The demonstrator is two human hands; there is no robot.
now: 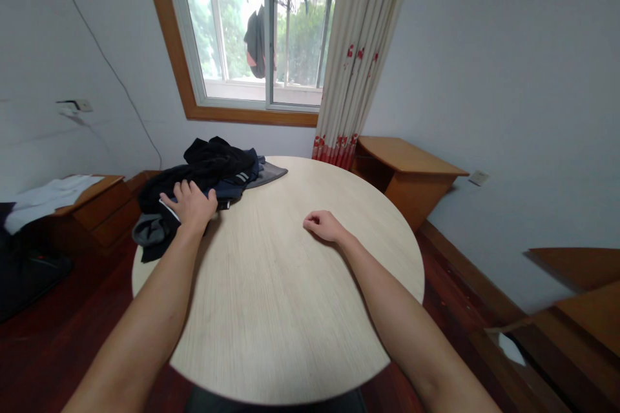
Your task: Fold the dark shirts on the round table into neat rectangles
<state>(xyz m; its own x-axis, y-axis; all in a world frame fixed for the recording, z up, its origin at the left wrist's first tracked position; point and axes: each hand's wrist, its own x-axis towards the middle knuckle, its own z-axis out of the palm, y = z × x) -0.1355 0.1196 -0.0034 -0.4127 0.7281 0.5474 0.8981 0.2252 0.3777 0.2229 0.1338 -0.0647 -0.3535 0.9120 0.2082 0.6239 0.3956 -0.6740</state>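
Observation:
A heap of dark clothes (pixel 213 161), mostly black and navy with some grey pieces, lies at the back left of a round pale wooden table (pixel 285 297). My left hand (pixel 190 205) rests on the near side of the heap with its fingers spread. Right of the middle of the table, my right hand (pixel 323 226) lies on the bare wood, its fingers curled in and nothing visible in them.
Behind the table are a window (pixel 252 32) and a cream curtain (pixel 358 45) with red flowers. A wooden desk (pixel 411 161) stands at the back right. On the left, white cloth (pixel 48 197) covers part of a wooden cabinet (pixel 109 200).

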